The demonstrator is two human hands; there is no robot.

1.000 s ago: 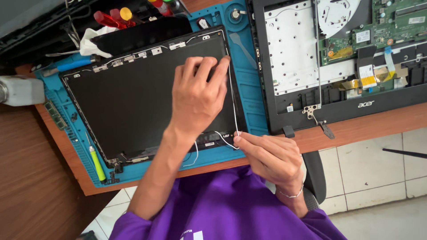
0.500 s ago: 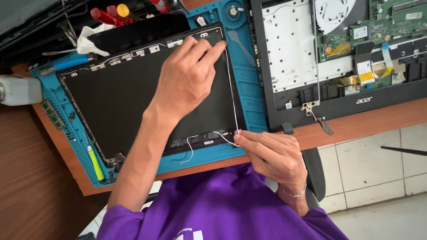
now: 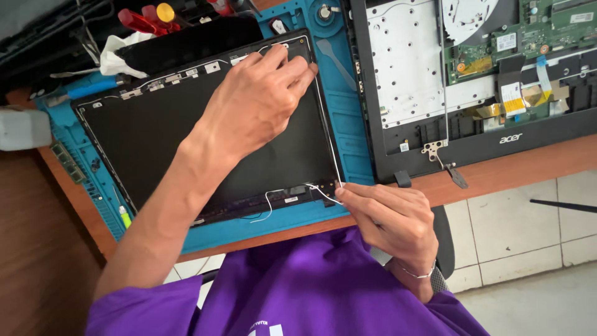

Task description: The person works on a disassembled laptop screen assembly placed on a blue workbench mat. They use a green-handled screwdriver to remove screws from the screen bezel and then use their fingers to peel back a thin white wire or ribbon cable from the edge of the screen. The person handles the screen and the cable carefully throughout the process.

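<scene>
Black rectangular laptop lid shell (image 3: pixel 186 143) lies flat on blue rubber work mat (image 3: pixel 348 112), desk middle. Left hand (image 3: pixel 261 99) presses fingertips on shell's far right corner, grasping nothing. Right hand (image 3: pixel 388 218) pinches thin white wire (image 3: pixel 333 158) at near right corner.

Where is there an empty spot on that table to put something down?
Bare wood shows left of the blue mat. A thin wooden strip runs below the opened laptop base. It is crowded around the black screen lid, where the left hand presses and the right hand pinches a white wire.
</scene>
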